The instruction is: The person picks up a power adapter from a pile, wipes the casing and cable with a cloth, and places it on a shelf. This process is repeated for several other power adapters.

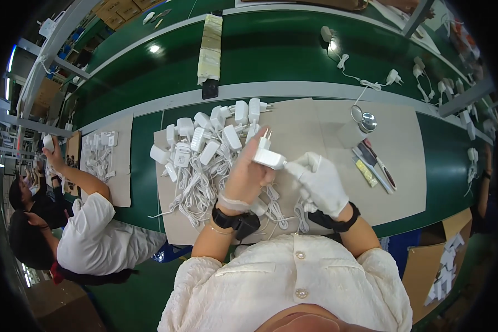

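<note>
My left hand (pixel 242 181) is closed around a white power adapter (pixel 269 159), its two-pin plug pointing up and away from me. Against the adapter's right end, where the cord comes out, the fingers of my white-gloved right hand (pixel 325 185) are pinched together; the cord between them is mostly hidden. Just left of my hands lies a heap of similar white adapters (pixel 210 152), with their bundled white cords (pixel 196 191) spilling toward me. A few coiled cords (pixel 276 213) rest below my hands. All of this is over a beige cardboard sheet (pixel 293 119).
Right of my hands are a round metal-lidded container (pixel 367 122), a pen-like tool (pixel 379 171) and a yellow strip (pixel 366 173). A grey rail (pixel 249 91) borders the green belt behind. A co-worker (pixel 102 232) sits at left; a carton of white parts (pixel 426 260) stands lower right.
</note>
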Motion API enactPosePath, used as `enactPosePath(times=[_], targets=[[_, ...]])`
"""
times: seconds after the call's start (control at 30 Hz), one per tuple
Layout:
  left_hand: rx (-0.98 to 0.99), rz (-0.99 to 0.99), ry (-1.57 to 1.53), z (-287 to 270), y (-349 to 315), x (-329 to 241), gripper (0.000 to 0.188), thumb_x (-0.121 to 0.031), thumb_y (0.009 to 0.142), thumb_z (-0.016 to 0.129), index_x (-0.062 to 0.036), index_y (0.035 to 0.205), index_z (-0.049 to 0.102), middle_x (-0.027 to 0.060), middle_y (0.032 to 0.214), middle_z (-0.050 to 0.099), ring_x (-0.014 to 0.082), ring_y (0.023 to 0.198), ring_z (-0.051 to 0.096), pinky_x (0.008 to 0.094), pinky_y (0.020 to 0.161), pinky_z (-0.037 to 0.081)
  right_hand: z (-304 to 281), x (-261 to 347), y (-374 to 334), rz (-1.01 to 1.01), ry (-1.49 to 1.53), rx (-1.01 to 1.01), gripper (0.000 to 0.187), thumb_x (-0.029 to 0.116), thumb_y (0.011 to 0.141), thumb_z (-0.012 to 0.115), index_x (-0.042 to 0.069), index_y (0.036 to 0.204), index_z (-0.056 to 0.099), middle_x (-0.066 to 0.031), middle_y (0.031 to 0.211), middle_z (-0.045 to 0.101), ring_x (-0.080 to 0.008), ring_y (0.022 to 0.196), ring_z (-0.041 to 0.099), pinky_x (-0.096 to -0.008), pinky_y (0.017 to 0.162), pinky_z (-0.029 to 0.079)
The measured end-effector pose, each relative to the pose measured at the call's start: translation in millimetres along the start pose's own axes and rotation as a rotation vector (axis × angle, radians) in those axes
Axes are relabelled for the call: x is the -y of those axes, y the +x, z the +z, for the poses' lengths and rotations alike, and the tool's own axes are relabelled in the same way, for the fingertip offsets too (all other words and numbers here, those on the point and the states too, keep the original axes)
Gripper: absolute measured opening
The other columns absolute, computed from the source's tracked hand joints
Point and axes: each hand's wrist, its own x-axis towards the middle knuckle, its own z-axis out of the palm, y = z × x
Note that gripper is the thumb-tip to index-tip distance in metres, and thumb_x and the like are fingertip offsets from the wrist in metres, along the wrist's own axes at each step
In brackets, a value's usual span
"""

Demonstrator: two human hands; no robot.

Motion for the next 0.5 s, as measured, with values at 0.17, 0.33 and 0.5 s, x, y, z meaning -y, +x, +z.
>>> enactPosePath(times=[0.17, 0.33, 0.5], targets=[[-0.088, 0.064, 0.863, 12.2, -1.3, -25.9, 0.054, -0.049, 0.099, 0.039, -0.0061, 0.127, 0.057, 0.0054, 0.079, 0.063, 0.0122, 0.064, 0.054, 0.0235, 0.055, 0.039, -20.9, -11.1, 8.3, 0.285, 0.439, 0.318, 0.029, 0.033, 0.099, 0.050, 0.006, 0.091, 0.055, 0.0069, 0.055, 0.042, -0.0040, 0.038, 0.036, -0.0211, 0.033, 0.028], [-0.188, 0.199, 1.111, -7.0, 28.6, -27.4, 0.042, -0.041, 0.095, 0.051, -0.0058, 0.114, 0.063, 0.0074, 0.078, 0.064, 0.0190, 0.066, 0.058, 0.0259, 0.057, 0.042, -38.6, -38.1, 32.2, 0.328, 1.032, 0.601, 0.031, 0.031, 0.103, 0.041, 0.007, 0.089, 0.054, 0.0084, 0.054, 0.034, -0.0025, 0.037, 0.030, -0.0211, 0.032, 0.026], [-0.399, 0.869, 1.853, -9.6, 57.4, -31.1, 0.037, -0.037, 0.088, 0.059, -0.0057, 0.107, 0.065, 0.0121, 0.080, 0.066, 0.0287, 0.075, 0.064, 0.0342, 0.065, 0.048, -44.7, -17.8, 48.6, 0.503, 1.494, 0.595, 0.039, 0.037, 0.104, 0.035, 0.009, 0.082, 0.050, 0.0081, 0.053, 0.030, -0.0040, 0.036, 0.027, -0.0217, 0.034, 0.025]])
